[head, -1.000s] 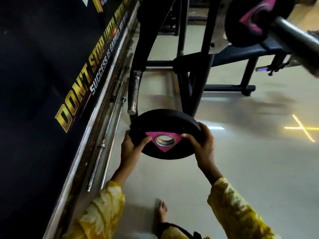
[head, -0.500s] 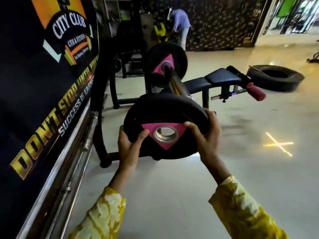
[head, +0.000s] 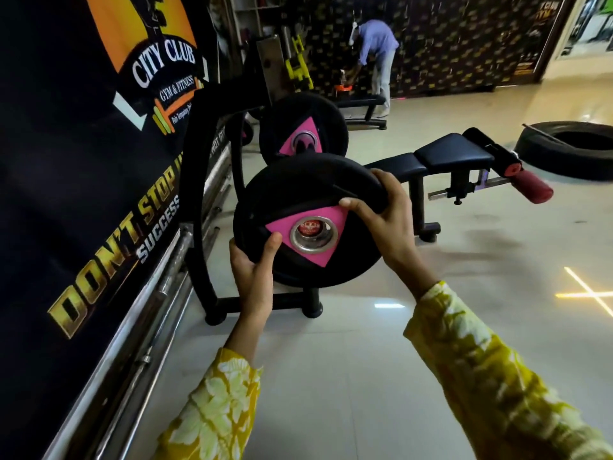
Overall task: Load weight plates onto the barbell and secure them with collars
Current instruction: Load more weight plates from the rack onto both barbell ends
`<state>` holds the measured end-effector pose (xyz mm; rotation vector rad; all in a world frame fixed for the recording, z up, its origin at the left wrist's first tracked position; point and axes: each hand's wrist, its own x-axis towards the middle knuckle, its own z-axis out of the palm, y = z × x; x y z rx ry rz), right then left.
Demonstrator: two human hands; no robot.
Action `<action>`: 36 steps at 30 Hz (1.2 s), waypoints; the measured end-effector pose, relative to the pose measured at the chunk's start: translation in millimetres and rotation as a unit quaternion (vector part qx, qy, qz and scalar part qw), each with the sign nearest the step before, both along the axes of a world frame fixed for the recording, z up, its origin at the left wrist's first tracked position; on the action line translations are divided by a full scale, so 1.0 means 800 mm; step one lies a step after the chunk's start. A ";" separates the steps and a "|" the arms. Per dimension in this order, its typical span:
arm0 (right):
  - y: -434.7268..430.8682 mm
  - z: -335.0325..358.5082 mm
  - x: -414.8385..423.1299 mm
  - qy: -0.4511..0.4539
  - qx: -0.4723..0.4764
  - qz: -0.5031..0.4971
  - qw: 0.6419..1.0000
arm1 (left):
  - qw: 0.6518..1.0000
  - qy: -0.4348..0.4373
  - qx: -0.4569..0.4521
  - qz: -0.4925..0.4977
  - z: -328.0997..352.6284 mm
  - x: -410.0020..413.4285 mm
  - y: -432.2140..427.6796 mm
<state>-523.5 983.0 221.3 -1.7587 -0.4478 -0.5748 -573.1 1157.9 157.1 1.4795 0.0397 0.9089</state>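
Glossy floor (head: 365, 376) — bench (head: 441, 161), tyre (head: 570, 151)

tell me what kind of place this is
A gym, almost certainly. The wall banner reads "City Club Gym & Fitness", a padded bench stands on the floor, and both hands hold a black weight plate near another plate.

Views: one only, head-worn wide-angle cam; nothing shared w/ a second view.
Position: above and behind the wearer's forearms, yellow sleeves (head: 491, 370) entering from the bottom edge.
Facing: fwd and down across the gym floor (head: 431, 260), banner wall (head: 66, 161) along the left.
Nearness: close on the hands; bench (head: 454, 154) mid-frame, tyre (head: 570, 147) farther right.
Distortion: edges bend.
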 end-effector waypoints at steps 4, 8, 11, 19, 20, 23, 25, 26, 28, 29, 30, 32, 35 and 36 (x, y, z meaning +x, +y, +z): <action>0.006 -0.002 0.021 0.006 -0.005 0.018 1.000 | 1.000 0.005 -0.018 0.010 0.000 0.013 0.005; 0.011 -0.005 0.051 -0.003 -0.007 0.012 1.000 | 1.000 0.001 -0.001 0.008 0.002 0.038 0.011; 0.015 -0.008 0.072 0.003 -0.016 0.013 1.000 | 0.999 0.006 0.006 0.039 0.004 0.058 0.011; 0.037 -0.062 0.094 -0.269 -0.249 -0.293 0.883 | 0.806 -0.070 0.512 0.290 0.014 0.109 0.026; 0.039 -0.067 0.099 -0.287 -0.263 -0.311 0.867 | 0.775 -0.067 0.548 0.306 0.017 0.116 0.027; 0.041 -0.072 0.118 -0.319 -0.271 -0.342 0.841 | 0.726 -0.068 0.584 0.355 0.014 0.133 0.032; 0.044 -0.068 0.134 -0.317 -0.271 -0.328 0.847 | 0.715 -0.075 0.589 0.368 0.013 0.147 0.036; 0.045 -0.067 0.142 -0.316 -0.272 -0.321 0.850 | 0.715 -0.080 0.587 0.371 0.014 0.154 0.039; 0.050 -0.065 0.162 -0.313 -0.273 -0.318 0.852 | 0.726 -0.090 0.573 0.371 0.020 0.176 0.047; 0.053 -0.063 0.172 -0.309 -0.272 -0.324 0.852 | 0.734 -0.089 0.564 0.369 0.024 0.190 0.051; 0.057 -0.061 0.184 -0.305 -0.271 -0.334 0.849 | 0.740 -0.085 0.558 0.365 0.028 0.204 0.055; 0.064 -0.062 0.205 -0.302 -0.276 -0.361 0.838 | 0.751 -0.088 0.553 0.350 0.028 0.231 0.063; 0.074 -0.061 0.240 -0.306 -0.278 -0.378 0.828 | 0.756 -0.111 0.555 0.329 0.023 0.276 0.076; 0.076 -0.061 0.251 -0.313 -0.278 -0.376 0.827 | 0.749 -0.123 0.563 0.326 0.020 0.289 0.080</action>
